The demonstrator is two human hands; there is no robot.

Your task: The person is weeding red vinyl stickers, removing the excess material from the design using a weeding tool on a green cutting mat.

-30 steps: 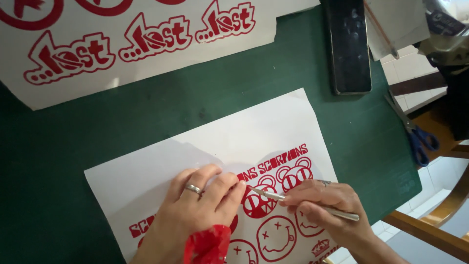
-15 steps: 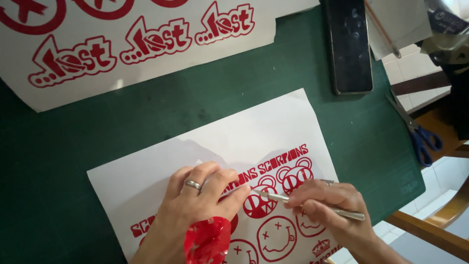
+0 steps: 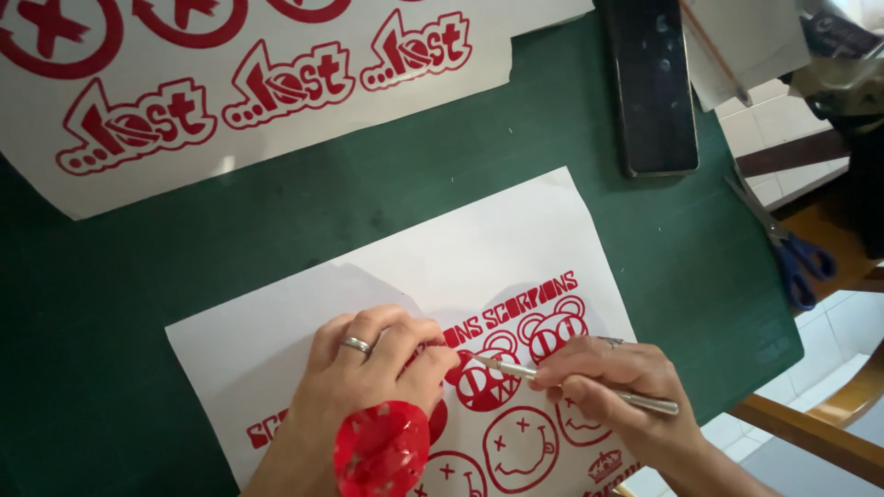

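Note:
A white sheet [image 3: 460, 267] with red cut-out designs, round faces and lettering, lies on the green cutting mat [image 3: 184, 267]. My left hand [image 3: 368, 368], with a ring on one finger, presses flat on the sheet beside a red round face design [image 3: 483, 382]. A wad of red vinyl scraps [image 3: 382, 451] sticks to my left wrist. My right hand [image 3: 608, 382] holds a thin silver craft knife [image 3: 516, 370] like a pen, its tip on the red face design close to my left fingertips.
A larger white sheet [image 3: 230, 92] with red lettering and crossed circles lies at the top left. A dark phone [image 3: 654, 87] rests on the mat's upper right. Blue-handled scissors [image 3: 792, 253] lie off the mat's right edge, near papers and a wooden frame.
Both hands have stayed on the same design; the knife tip has shifted only slightly. The view has drifted a little.

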